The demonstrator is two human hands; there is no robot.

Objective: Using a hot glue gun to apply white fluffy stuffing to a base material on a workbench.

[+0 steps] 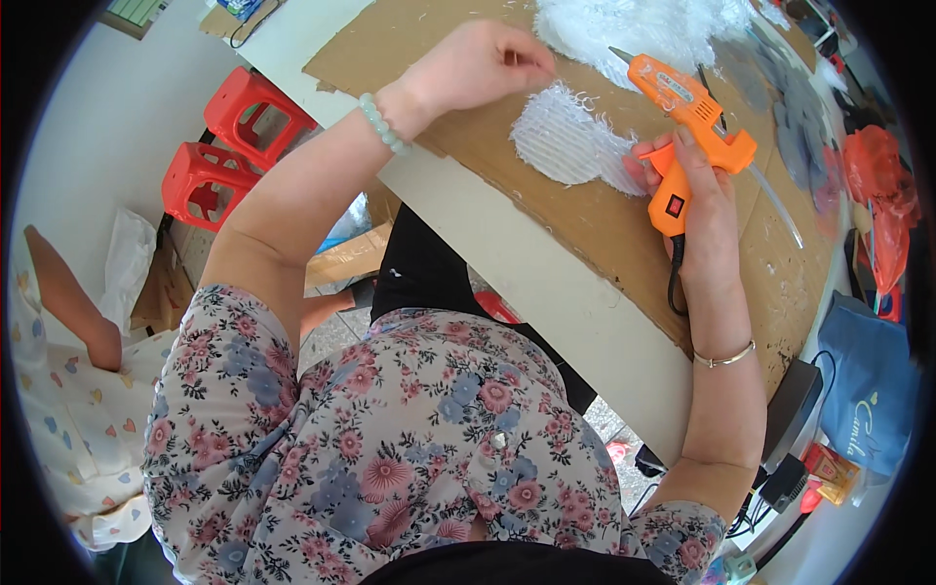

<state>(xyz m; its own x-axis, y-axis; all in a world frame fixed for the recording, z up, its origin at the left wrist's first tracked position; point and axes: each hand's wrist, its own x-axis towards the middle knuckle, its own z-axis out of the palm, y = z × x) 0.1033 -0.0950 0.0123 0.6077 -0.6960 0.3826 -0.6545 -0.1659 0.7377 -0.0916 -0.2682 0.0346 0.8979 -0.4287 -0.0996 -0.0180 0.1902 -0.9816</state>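
Observation:
My right hand (704, 190) is wrapped round the handle of an orange hot glue gun (673, 88), its metal nozzle pointing to the far left. A clear glue stick (777, 207) pokes out of the gun's back end. Fingertips of that hand reach the edge of a white, fringed piece of fabric (556, 136) lying on the cardboard. Above that piece's far left side, my left hand (483, 63) is closed, thumb and fingers pressed together. Whatever sits in that pinch, if anything, is too small to make out.
Brown cardboard (448, 166) covers much of the white table (478, 219). A heap of white fluffy material (624, 29) and grey pieces (804, 127) lie farther back. To the right are a red plastic bag (877, 175) and a blue bag (868, 380). Red stools (205, 180) stand left, near another person's arm (73, 302).

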